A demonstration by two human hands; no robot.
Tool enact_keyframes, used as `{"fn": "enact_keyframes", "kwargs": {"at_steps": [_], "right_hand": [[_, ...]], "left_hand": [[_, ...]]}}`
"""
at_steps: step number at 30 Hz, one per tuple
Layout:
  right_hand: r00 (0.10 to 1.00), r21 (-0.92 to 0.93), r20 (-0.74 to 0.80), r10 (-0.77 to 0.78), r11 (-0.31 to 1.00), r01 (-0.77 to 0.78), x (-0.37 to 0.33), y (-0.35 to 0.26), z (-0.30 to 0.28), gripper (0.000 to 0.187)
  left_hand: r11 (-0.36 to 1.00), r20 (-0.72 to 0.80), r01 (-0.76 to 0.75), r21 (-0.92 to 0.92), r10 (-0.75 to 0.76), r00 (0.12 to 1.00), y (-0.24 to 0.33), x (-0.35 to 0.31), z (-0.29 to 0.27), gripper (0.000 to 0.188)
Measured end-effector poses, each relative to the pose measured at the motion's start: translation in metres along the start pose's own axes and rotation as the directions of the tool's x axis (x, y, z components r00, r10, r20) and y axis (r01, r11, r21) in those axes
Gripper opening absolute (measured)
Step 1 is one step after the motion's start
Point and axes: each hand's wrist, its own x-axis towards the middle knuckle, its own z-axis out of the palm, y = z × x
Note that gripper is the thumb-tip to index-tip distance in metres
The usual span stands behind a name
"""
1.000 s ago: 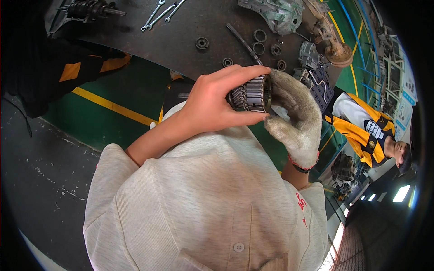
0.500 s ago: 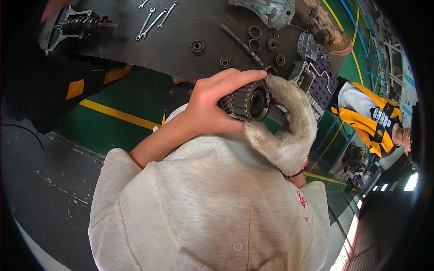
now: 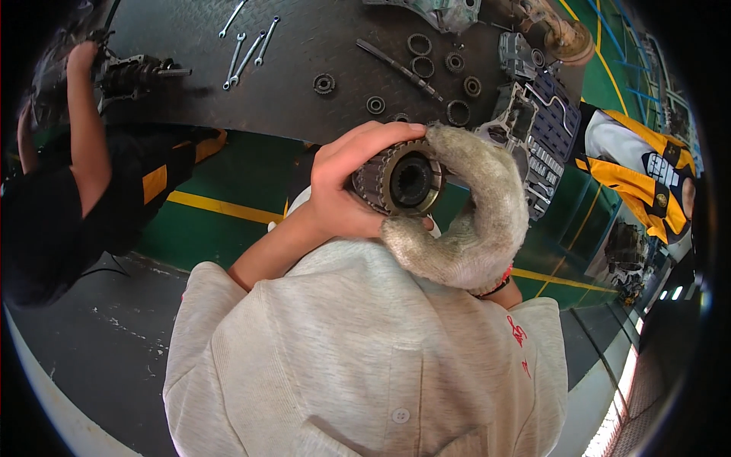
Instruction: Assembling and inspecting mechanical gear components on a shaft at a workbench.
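Between my two hands, in front of my chest above the table's near edge, is a dark toothed gear assembly (image 3: 415, 183). Its round, hollow end faces up toward me. My bare left hand (image 3: 335, 179) wraps the ribbed side, thumb below and fingers over the top. In a dirty whitish knit glove, my right hand (image 3: 495, 202) curves round the other end, its thumb and fingers pinching the rim from above and below. Just beyond, on the table, lie a ring gear (image 3: 458, 113) and a small bearing (image 3: 375, 105).
On the dark table (image 3: 304, 122) are several wrenches (image 3: 247, 59), a long splined shaft (image 3: 400, 70), a gear (image 3: 324, 83), rings (image 3: 419, 44) and a metal housing (image 3: 442, 11). An open tool case (image 3: 550, 133) stands right. Co-workers are at left (image 3: 90, 152) and right (image 3: 640, 175).
The gear assembly has turned so its hollow end faces me more; both hands still hold it. My view has shifted slightly. At the left, a co-worker's arms now show at a gearbox part.
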Motion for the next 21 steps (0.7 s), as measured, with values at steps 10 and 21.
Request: {"fn": "enact_keyframes", "kwargs": {"at_steps": [10,21], "right_hand": [[0.999,0.066,0.039,-0.018,0.998,0.016,-0.004,0.031,-0.016,0.062],[0.784,0.076,-0.093,0.614,0.790,-0.609,-0.041,0.272,-0.066,0.055]], "left_hand": [[0.989,0.045,-0.001,0.149,-0.006,0.999,-0.005,-0.008,0.009,0.094],[0.949,0.106,0.308,0.064,-0.313,0.944,-0.016,-0.016,0.015,0.084]]}}
